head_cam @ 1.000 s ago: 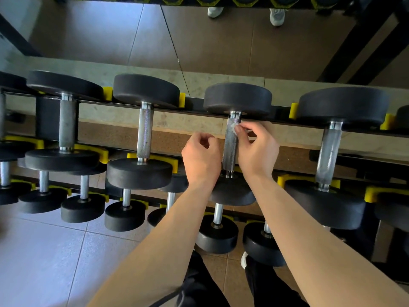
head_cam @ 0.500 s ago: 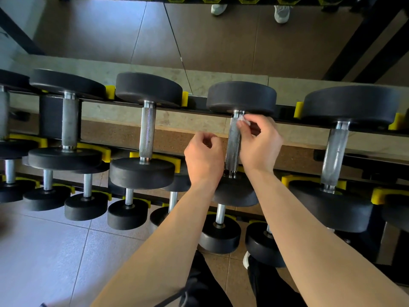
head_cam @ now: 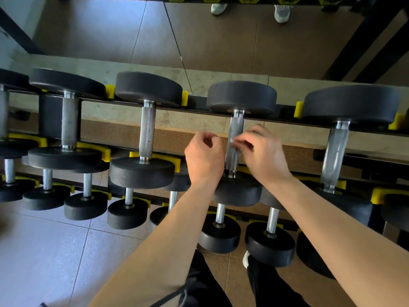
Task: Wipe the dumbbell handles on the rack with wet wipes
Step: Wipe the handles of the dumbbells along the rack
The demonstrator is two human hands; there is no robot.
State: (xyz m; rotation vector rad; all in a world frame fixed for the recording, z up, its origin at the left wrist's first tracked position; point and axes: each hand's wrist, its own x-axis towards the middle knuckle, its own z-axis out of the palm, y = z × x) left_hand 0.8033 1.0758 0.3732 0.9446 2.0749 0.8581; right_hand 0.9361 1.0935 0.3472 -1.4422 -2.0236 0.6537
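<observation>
Here, wipe [head_cam: 232, 141] on racked dumbbell handle [head_cam: 236, 127].

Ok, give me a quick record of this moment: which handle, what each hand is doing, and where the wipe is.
handle in work: knurled handle of the third fully visible dumbbell from the left, top tier
right hand: pinches the wipe against that handle, about midway
left hand: curled just left of the handle, nothing visible in it
wipe: small, white, mostly hidden

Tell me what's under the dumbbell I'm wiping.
Under the dumbbell, on a lower row, sit two smaller dumbbells side by side, over brown floor. Your arms cover part of its near head and whatever lies directly beneath.
</observation>
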